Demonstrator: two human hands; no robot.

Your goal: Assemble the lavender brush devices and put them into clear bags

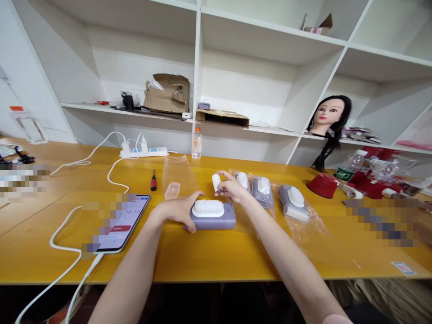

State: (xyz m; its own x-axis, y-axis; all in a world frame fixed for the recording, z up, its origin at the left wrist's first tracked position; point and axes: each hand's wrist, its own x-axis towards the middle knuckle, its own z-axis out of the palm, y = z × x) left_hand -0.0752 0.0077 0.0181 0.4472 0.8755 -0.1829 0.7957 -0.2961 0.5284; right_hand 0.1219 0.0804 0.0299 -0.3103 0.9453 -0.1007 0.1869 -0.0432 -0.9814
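My left hand (pixel 180 210) grips the left end of a purple-grey block-shaped device (pixel 216 222), thumb in front and fingers behind. A white oval pad with short bristles (pixel 208 208) sits on top of the device, which lies on the table. Just behind it, my right hand (pixel 232 188) has its fingers closed around a small white cylinder (pixel 216 182); a small dark bit shows by the fingertips. A translucent oval cap (pixel 172 191) lies beyond my left hand. To the right are several similar devices in clear plastic bags, one of them a bagged brush device (pixel 294 202).
A red-handled screwdriver (pixel 153 181), a phone (pixel 123 222) with white cables and a power strip (pixel 144 152) are on the left. A clear bottle (pixel 196 144) stands at the back. Red cones (pixel 322 185) and a mannequin head (pixel 329 114) are at right.
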